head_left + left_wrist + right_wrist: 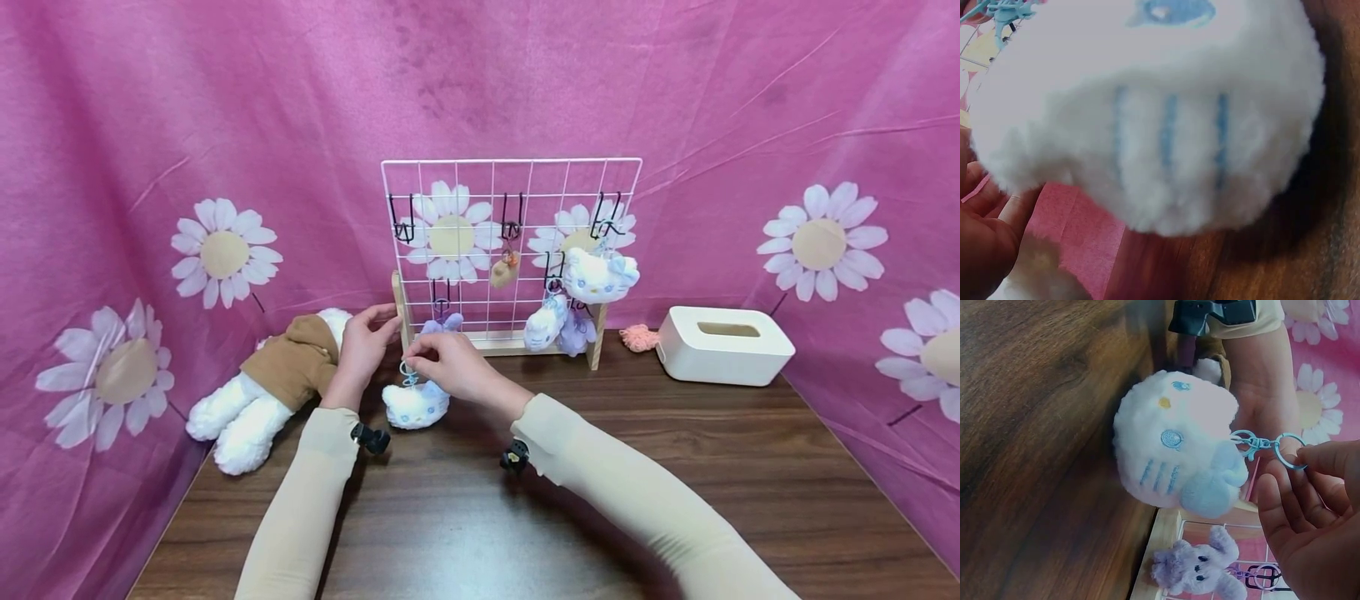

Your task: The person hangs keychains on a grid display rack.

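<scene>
My right hand [467, 367] pinches the blue ring of a white plush cat-head keychain [415, 406] between thumb and fingertips. The keychain, with blue eyes and a blue bow [1213, 490], hangs from its blue clasp [1262, 444] low over the table. My left hand [365, 340] is beside the left post of a white wire grid rack [512, 159], its fingers extended and holding nothing. In the left wrist view, the white plush fills most of the frame in front of that hand. Behind my right hand, a purple plush keychain [1200, 565] hangs on the rack.
Black hooks [512, 229] are on the grid. A small tan plush [506, 272], two white plush keychains [596, 277] and another purple one [576, 333] hang there. A stuffed toy in a brown top [288, 362] lies left; a white tissue box [725, 367] and coral fluffy item [639, 337] are right.
</scene>
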Motion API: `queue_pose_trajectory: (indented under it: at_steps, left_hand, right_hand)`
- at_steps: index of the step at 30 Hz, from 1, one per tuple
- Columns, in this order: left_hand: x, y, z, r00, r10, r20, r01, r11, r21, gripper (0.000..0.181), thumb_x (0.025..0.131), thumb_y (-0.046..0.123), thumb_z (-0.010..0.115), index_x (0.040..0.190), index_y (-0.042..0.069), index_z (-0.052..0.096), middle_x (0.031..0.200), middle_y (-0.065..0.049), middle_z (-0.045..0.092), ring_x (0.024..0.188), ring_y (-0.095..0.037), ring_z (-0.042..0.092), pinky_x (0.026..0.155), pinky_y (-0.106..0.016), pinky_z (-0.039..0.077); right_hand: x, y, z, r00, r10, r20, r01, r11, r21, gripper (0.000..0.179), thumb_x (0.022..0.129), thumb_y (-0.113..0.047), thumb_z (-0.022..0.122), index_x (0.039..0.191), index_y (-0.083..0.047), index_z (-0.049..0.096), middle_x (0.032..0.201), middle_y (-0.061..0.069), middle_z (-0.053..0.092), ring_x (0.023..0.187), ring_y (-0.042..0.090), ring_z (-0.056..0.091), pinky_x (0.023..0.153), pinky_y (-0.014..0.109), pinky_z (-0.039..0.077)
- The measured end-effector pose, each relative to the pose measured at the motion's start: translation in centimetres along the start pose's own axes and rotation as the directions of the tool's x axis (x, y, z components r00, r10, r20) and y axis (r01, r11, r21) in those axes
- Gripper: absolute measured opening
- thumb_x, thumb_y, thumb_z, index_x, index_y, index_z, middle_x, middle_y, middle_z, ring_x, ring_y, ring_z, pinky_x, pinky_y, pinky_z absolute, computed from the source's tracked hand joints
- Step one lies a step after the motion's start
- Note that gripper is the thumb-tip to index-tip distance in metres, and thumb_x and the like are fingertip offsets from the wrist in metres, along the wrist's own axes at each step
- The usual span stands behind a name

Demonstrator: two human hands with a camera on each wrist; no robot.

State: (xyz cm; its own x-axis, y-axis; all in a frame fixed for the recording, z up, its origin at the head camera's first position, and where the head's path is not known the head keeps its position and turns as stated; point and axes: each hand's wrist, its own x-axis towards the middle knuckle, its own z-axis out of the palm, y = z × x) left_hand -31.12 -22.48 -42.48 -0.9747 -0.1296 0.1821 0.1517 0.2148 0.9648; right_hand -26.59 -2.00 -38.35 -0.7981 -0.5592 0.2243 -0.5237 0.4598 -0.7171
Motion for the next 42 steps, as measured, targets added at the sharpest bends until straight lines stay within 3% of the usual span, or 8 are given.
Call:
queue_pose_trajectory:
  at_steps: [6,15,23,32,35,42]
  left_hand:
    - [0.1,-0.3,0.0,1.0,0.001,-0.005,-0.001,1.0,-0.003,0.037,0.112,0.011,0.069,0.146,-0.005,0.069,0.143,-0.029,0.073,0.109,-0.013,0.077,0.093,-0.018,0.069]
    - [0.2,-0.1,0.2,1.0,-0.006,0.004,0.006,0.999,-0.034,0.036,0.112,0.008,0.069,0.145,-0.006,0.069,0.142,-0.03,0.073,0.102,-0.006,0.075,0.091,-0.017,0.07]
    - [0.1,-0.1,0.0,1.0,0.005,-0.002,-0.005,0.999,0.035,0.038,0.112,0.013,0.07,0.146,-0.003,0.07,0.142,-0.029,0.074,0.114,-0.019,0.074,0.088,-0.011,0.065]
    - [0.4,-0.4,-0.1,1.0,0.028,-0.012,-0.027,0.998,0.058,0.038,0.111,0.014,0.07,0.145,-0.003,0.071,0.143,-0.028,0.074,0.122,-0.028,0.073,0.09,-0.007,0.059]
    - [0.3,-0.3,-0.1,0.999,0.031,-0.016,-0.03,0.998,0.055,0.037,0.111,0.012,0.071,0.144,-0.003,0.071,0.142,-0.028,0.074,0.118,-0.022,0.072,0.089,-0.006,0.058]
    - [-0.1,-0.2,-0.1,0.999,0.041,-0.008,-0.041,0.999,-0.035,0.036,0.11,-0.001,0.066,0.144,-0.011,0.067,0.142,-0.036,0.07,0.096,0.01,0.067,0.087,-0.005,0.059]
  right_hand:
    - [0.6,-0.2,-0.5,1.0,-0.005,0.005,0.005,0.998,-0.055,0.011,0.11,-0.019,0.074,0.109,-0.013,0.083,0.105,0.001,0.083,0.095,0.009,0.068,0.085,0.022,0.059]
    - [1.9,-0.7,-2.3,1.0,-0.014,-0.027,0.012,0.996,-0.086,0.012,0.11,-0.019,0.073,0.111,-0.012,0.083,0.106,0.002,0.084,0.093,0.013,0.071,0.084,0.024,0.061]
    - [2.5,-2.5,-3.9,0.999,-0.022,-0.041,0.019,0.998,-0.062,0.013,0.11,-0.02,0.073,0.111,-0.012,0.083,0.104,0.003,0.082,0.088,0.011,0.07,0.078,0.021,0.06]
    - [3.2,-4.5,-5.7,0.998,-0.054,-0.039,0.051,0.996,-0.076,0.012,0.11,-0.02,0.073,0.111,-0.012,0.082,0.107,0.003,0.083,0.095,0.013,0.071,0.085,0.024,0.061]
    - [3.3,-5.0,-6.3,0.998,-0.051,-0.031,0.049,0.997,-0.064,0.013,0.111,-0.019,0.072,0.112,-0.01,0.082,0.108,0.004,0.083,0.096,0.014,0.072,0.087,0.025,0.062]
    - [3.9,-6.2,-7.4,0.996,-0.068,-0.058,0.064,0.996,-0.063,0.012,0.111,-0.02,0.072,0.109,-0.012,0.082,0.105,0.001,0.083,0.091,0.01,0.072,0.083,0.022,0.06]
